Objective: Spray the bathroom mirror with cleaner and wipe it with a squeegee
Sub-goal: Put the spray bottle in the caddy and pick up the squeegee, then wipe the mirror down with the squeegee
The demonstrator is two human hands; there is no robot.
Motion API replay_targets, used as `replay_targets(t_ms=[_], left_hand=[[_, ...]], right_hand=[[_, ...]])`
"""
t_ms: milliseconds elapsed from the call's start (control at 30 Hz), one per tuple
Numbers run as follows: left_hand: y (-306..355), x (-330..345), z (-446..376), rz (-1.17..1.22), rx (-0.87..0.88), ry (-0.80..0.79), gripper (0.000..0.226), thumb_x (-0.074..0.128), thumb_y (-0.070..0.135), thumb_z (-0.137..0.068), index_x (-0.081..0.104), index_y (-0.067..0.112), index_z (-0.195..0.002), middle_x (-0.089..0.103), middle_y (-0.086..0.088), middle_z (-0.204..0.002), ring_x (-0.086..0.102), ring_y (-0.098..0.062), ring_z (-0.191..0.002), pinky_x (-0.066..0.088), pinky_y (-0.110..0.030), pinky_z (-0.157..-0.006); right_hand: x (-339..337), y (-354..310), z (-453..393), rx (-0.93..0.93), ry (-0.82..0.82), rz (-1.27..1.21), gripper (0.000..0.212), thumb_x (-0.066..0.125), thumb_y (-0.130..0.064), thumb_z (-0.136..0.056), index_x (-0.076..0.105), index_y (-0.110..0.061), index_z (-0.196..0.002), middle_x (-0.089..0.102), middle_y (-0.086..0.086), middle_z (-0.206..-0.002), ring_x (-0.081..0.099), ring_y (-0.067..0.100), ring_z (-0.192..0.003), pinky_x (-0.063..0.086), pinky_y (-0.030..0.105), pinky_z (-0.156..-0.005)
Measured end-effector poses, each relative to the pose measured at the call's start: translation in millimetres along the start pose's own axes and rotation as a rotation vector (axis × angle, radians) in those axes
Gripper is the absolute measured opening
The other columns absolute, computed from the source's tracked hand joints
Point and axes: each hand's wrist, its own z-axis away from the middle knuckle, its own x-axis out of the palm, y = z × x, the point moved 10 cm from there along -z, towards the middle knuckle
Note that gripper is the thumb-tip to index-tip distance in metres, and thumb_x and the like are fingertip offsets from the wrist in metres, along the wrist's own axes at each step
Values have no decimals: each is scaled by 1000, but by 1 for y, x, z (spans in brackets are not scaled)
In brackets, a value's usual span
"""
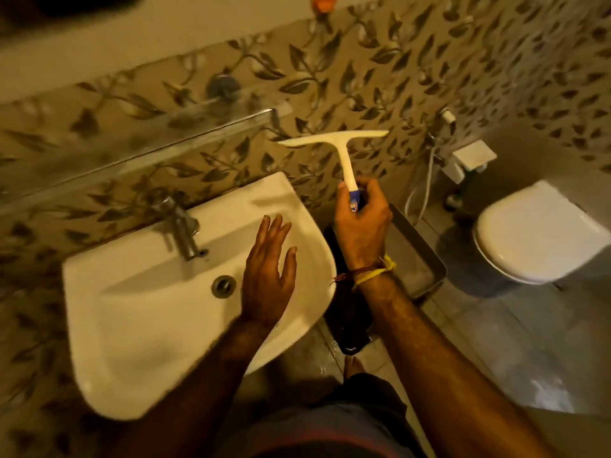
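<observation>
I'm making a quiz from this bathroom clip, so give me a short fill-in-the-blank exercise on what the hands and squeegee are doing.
1. The right hand grips the squeegee by its ____.
2. The left hand, fingers straight, hovers over the ____.
3. The squeegee's blade points ____, toward the leaf-patterned wall.

Missing words: handle; sink; up

Dim yellowish bathroom — leaf-patterned wall tiles [380, 61], white washbasin [139, 325], toilet [542, 233], grey floor [496, 325].

White T-shaped squeegee [344, 150] held upright, blade uppermost, beside the sink.
</observation>
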Motion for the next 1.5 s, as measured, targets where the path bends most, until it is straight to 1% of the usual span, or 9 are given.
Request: replay_targets(t_ms=[167,300,433,567,767,867,1000,1233,1500], left_hand=[[-2,-95,-24,-42,17,209,38,64,-7,-95,64,0,-133,60,-15,-142,54,-30,-136,45,-41,-113],[-8,-175,-33,-110,68,394,25,71,-7,-90,74,-2,-114,75,-16,-113,71,-31,-107,58,-45,-92],[-14,-253,-58,-161,118,562,18,71,-1,-92,76,3,-110,75,-12,-105,71,-28,-98,58,-40,-87],[-9,-329,-91,-241,145,813,16,63,15,-101,75,5,-104,72,-11,-94,66,-29,-86,54,-41,-79],[15,-425,-151,-404,225,987,32,59,19,-101,65,5,-129,66,-15,-125,58,-27,-119,38,-19,-105],[33,-474,-186,-475,266,1026,40,56,21,-102,59,2,-137,58,-17,-141,52,-30,-134,38,-31,-115],[53,-527,-231,-568,328,1030,47,55,25,-102,52,4,-144,48,-16,-153,44,-28,-142,34,-31,-117],[44,-594,-313,-572,345,941,67,44,48,-101,38,7,-155,34,-12,-163,31,-27,-152,33,-48,-122],[6,-598,-324,-540,502,1052,85,57,47,-94,21,10,-161,25,-6,-168,22,-23,-156,18,-46,-128]], right_hand=[[62,-83,40,-196,-109,-111,20,63,-23,-90,60,-4,-97,59,-1,-78,55,2,-66,48,10,-60],[100,-138,64,-335,-213,-216,18,63,-20,-90,60,-6,-101,60,-2,-82,61,8,-72,53,17,-65],[133,-195,75,-481,-320,-271,19,61,-23,-92,60,-11,-107,60,-4,-79,61,9,-67,51,17,-58],[156,-250,75,-581,-359,-350,21,59,-26,-94,62,-15,-112,56,-13,-76,55,0,-64,43,6,-57],[180,-358,59,-731,-334,-427,24,59,-22,-92,63,-13,-113,61,-7,-80,57,-2,-64,41,3,-57],[187,-418,53,-851,-312,-455,29,59,-22,-91,62,-11,-118,66,-2,-93,62,-1,-75,50,7,-66],[198,-488,46,-957,-335,-445,32,56,-24,-95,57,-13,-125,67,4,-104,67,15,-91,60,34,-79],[208,-592,35,-1144,-175,-358,36,50,-26,-97,49,-18,-132,62,4,-100,61,14,-86,58,34,-75],[238,-648,43,-1319,-45,-333,48,42,-27,-100,34,-27,-148,63,7,-104,59,17,-84,56,36,-72]])
